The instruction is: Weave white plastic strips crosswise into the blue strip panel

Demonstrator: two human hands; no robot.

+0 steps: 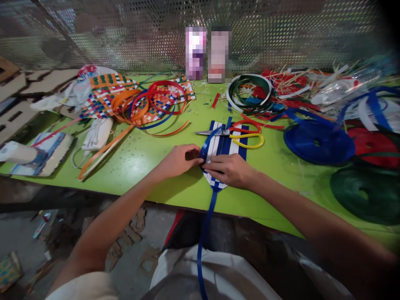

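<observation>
While the blue-and-white woven piece (223,146) is laid flat on the green table (134,154), a curved blue strip (204,146) at its left edge is pinched between the thumb and fingers of the left hand (186,158), which is held just outside the weave. The lower middle of the piece is covered by the right hand (233,168), whose bent fingers are laid across it with their tips set beside the left thumb; whether the strip is also gripped by them cannot be told. The upper strands are crossed by scissors (225,132), and the table's edge is overhung by a blue tail (203,233) from the tapered lower end.
</observation>
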